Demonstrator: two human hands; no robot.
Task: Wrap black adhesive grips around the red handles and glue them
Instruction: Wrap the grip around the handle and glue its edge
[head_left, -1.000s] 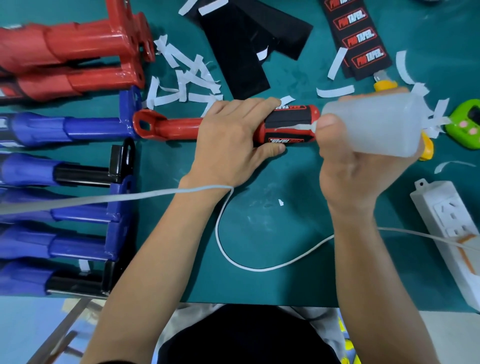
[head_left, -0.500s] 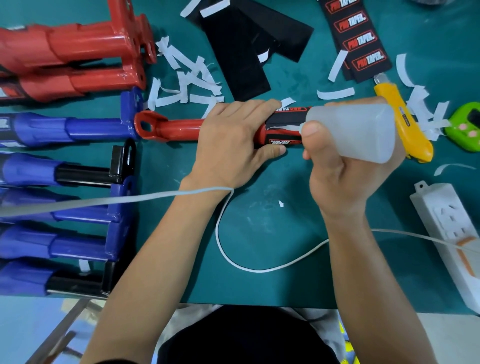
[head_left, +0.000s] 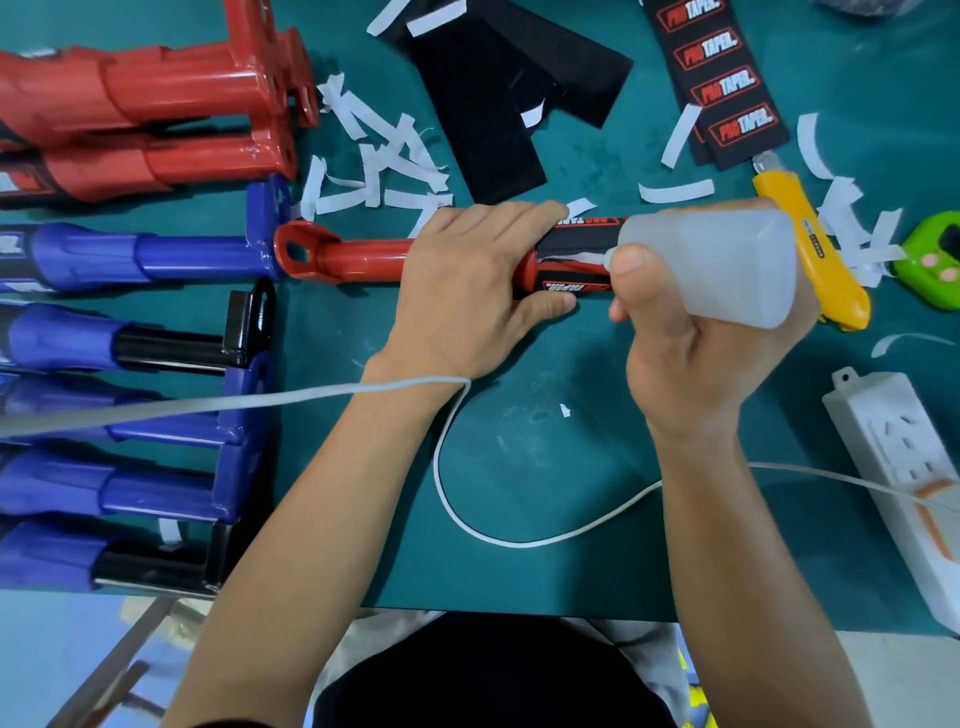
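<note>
A red handle (head_left: 358, 257) lies across the middle of the green mat, its eyelet end pointing left. A black adhesive grip (head_left: 576, 244) with red lettering is wrapped round its right part, with a strip of white showing at the seam. My left hand (head_left: 467, 291) grips the handle over the grip's left end. My right hand (head_left: 696, 353) holds a translucent white glue bottle (head_left: 727, 270) on its side, nozzle pointing left at the seam. The nozzle tip is hidden behind my thumb.
Two red handles (head_left: 156, 124) and several blue ones (head_left: 130, 254) lie along the left. Black grip sheets (head_left: 488, 104), printed grips (head_left: 727, 78) and white backing strips (head_left: 379, 171) litter the back. A yellow utility knife (head_left: 831, 275), a green gadget (head_left: 935, 260), a power strip (head_left: 904, 467) and a white cable (head_left: 519, 543) lie right and front.
My right hand has carried the glue bottle leftward along the handle, and it now covers more of the black grip and uncovers the yellow knife. My left hand has kept its hold.
</note>
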